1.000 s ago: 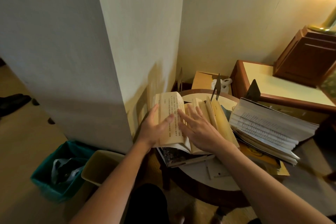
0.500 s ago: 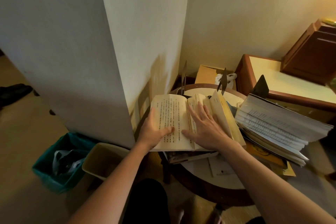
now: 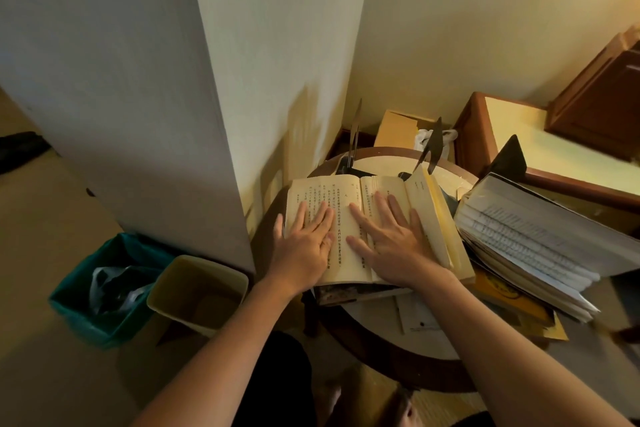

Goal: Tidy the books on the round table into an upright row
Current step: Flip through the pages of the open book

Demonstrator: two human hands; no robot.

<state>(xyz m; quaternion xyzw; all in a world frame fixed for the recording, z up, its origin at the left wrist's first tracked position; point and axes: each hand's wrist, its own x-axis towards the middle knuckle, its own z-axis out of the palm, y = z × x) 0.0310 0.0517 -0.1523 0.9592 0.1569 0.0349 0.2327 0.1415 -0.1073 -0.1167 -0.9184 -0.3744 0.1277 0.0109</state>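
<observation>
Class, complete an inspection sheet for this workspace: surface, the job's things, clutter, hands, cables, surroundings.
Surface: round table, wooden rim, pale top.
Job's things: open book lying flat atop another; leaning stack of books at right; metal bookends standing behind.
Clutter: loose papers on the table; yellow sheets under the stack.
Hands: left hand and right hand both flat on the open pages.
Cables: nothing seen.
Surroundings: teal bin, beige bin, white pillar, wooden cabinet.

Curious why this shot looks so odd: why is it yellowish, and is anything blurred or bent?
Head view: warm light from the right yellows the open book and throws shadows onto the pillar; the wide lens bows straight edges; the teal bin is slightly smeared.
</observation>
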